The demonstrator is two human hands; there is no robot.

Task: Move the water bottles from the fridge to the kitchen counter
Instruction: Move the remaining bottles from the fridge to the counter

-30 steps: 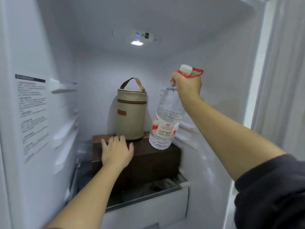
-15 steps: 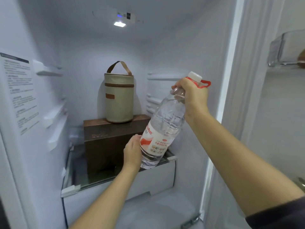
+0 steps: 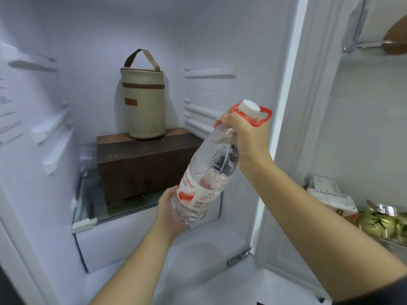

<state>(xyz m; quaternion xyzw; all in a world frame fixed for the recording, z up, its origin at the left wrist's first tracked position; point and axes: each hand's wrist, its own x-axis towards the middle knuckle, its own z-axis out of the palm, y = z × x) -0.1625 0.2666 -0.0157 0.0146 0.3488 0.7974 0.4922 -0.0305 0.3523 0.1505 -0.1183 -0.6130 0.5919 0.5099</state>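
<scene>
A large clear water bottle (image 3: 207,172) with a white cap, a red carry ring and a red-and-white label is held tilted in front of the open fridge, cap up to the right. My right hand (image 3: 244,137) grips its neck just under the red ring. My left hand (image 3: 169,212) cups the bottle's base from the lower left. No other water bottle shows in the fridge.
Inside the fridge a beige round bag (image 3: 144,102) with a brown strap stands on a dark brown box (image 3: 141,164), which rests on a glass shelf (image 3: 103,214) over a white drawer. The fridge door (image 3: 363,150) at right holds cartons (image 3: 332,201) and packaged food.
The bottle has come off the brown box, out and down toward me. My left hand left the box top and now holds the bottle's base. The view has shifted right.
</scene>
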